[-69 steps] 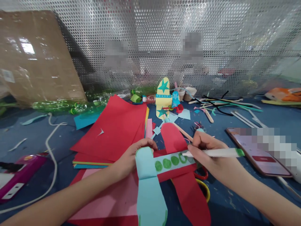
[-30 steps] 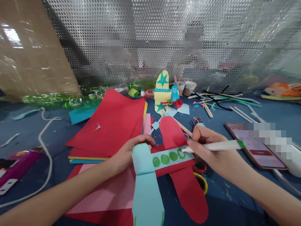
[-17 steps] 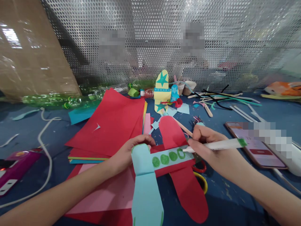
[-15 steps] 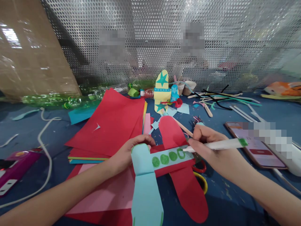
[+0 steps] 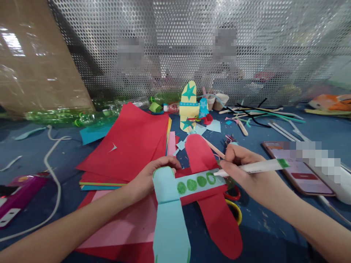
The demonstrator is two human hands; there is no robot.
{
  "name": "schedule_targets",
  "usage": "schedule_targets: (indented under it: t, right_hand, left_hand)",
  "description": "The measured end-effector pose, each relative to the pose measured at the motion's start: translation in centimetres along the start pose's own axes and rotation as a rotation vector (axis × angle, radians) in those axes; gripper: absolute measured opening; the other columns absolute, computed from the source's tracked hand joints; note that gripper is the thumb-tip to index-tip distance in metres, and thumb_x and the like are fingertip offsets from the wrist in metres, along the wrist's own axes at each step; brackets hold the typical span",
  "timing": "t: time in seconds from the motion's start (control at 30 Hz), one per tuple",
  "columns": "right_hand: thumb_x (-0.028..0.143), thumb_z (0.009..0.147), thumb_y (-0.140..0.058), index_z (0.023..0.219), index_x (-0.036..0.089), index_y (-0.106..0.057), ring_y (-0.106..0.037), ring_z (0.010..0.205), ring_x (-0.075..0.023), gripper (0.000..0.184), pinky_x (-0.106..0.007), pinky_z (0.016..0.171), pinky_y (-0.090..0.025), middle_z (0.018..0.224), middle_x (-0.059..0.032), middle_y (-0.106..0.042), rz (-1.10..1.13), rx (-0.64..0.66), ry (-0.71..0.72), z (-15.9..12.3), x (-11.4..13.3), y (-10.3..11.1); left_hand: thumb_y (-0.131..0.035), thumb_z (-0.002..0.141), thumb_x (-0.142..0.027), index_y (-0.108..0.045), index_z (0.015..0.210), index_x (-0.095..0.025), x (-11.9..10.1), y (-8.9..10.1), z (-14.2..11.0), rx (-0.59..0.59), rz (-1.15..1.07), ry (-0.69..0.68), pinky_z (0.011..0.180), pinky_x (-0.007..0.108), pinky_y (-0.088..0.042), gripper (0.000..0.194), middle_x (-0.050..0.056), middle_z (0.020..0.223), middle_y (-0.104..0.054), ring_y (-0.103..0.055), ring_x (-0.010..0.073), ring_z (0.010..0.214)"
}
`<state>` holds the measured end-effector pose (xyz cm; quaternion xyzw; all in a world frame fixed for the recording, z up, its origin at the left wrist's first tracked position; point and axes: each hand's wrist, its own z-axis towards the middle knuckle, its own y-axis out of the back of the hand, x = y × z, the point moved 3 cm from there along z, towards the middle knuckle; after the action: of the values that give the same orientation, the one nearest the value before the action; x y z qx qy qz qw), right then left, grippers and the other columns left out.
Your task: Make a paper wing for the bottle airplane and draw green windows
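A paper airplane model with red wings and a light blue tail piece lies in front of me. Along its body runs a light blue strip bearing several green circles; the one under the pen is only an outline with a pale centre. My left hand is closed around the tail end, its fingers partly hidden behind the blue paper. My right hand pinches a white marker with a green end, its tip touching the strip at that circle. Scissors with red and yellow handles lie partly under the wing.
Stacked coloured paper lies left of the model. A yellow paper airplane stands behind, near plastic bottles and pipe cleaners. A phone lies right, a purple power strip left. Perforated metal closes the back.
The view has tilted and shifted slightly since the first frame. The marker's tip has moved a little along the circle's right edge, whose green outline looks thicker. My left hand stays on the model.
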<state>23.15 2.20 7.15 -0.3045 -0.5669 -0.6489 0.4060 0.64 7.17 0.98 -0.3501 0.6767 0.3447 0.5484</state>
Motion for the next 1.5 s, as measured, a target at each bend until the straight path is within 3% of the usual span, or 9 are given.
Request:
schedule_targets:
  t: [0.7,1.5]
  right_hand:
    - [0.024,0.079,-0.051,0.058,0.027,-0.037,-0.029,0.047,-0.0101,0.025,-0.025,0.042,-0.021,0.054,0.0084,-0.036,0.054,0.065,0.022,0.01,0.22,-0.37]
    - [0.025,0.080,-0.052,0.060,0.027,-0.036,-0.027,0.046,-0.0101,0.026,-0.025,0.043,-0.020,0.052,0.0088,-0.035,0.026,0.040,-0.004,-0.05,0.03,0.04]
  left_hand:
    - [-0.071,0.068,-0.039,-0.066,0.083,-0.020,-0.42,-0.16,0.08,-0.028,0.037,0.024,0.070,0.031,-0.044,0.025,0.004,0.092,-0.062,-0.055,0.0210,0.081]
    - [-0.071,0.070,-0.040,-0.067,0.084,-0.020,-0.66,-0.13,-0.01,-0.026,0.068,0.026,0.071,0.032,-0.046,0.025,0.005,0.095,-0.063,-0.058,0.0232,0.086]
